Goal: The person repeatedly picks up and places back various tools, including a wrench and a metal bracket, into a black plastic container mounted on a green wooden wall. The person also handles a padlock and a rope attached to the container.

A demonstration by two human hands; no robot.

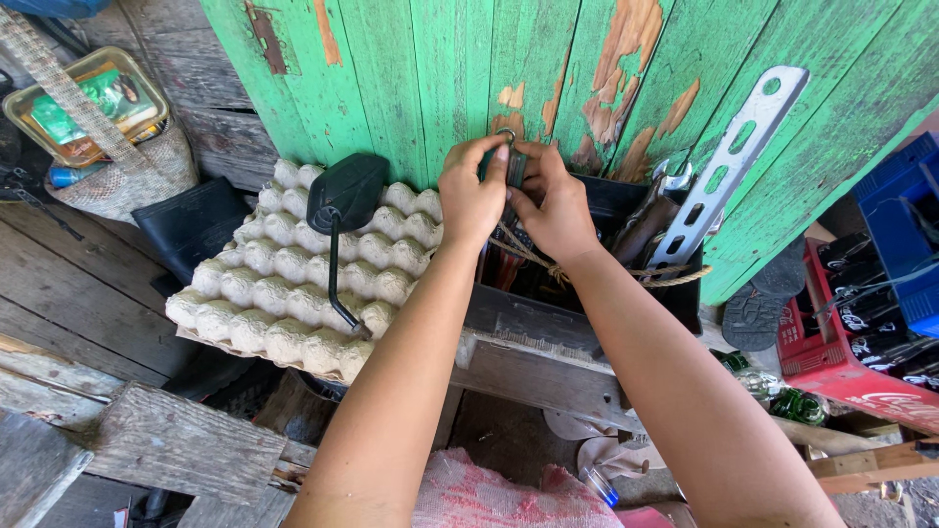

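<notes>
Both hands meet in front of a peeling green wooden wall [411, 68]. My left hand [471, 196] and my right hand [555, 205] pinch a small dark object with a metal ring on top [510, 147] between their fingertips. The fingers hide most of that object. Below the hands stands a black box [597, 196] full of tools, tied round with a rope [665, 279]. A perforated metal bar [729, 161] and a spanner [668, 176] stick out of the box.
A stack of grey egg trays [293, 284] lies to the left with a black motorcycle mirror [344, 196] on top. A woven basket [127, 176] holds a tin far left. Red [841, 372] and blue [905, 225] bottle crates stand right. Rough timber beams [186, 445] lie below.
</notes>
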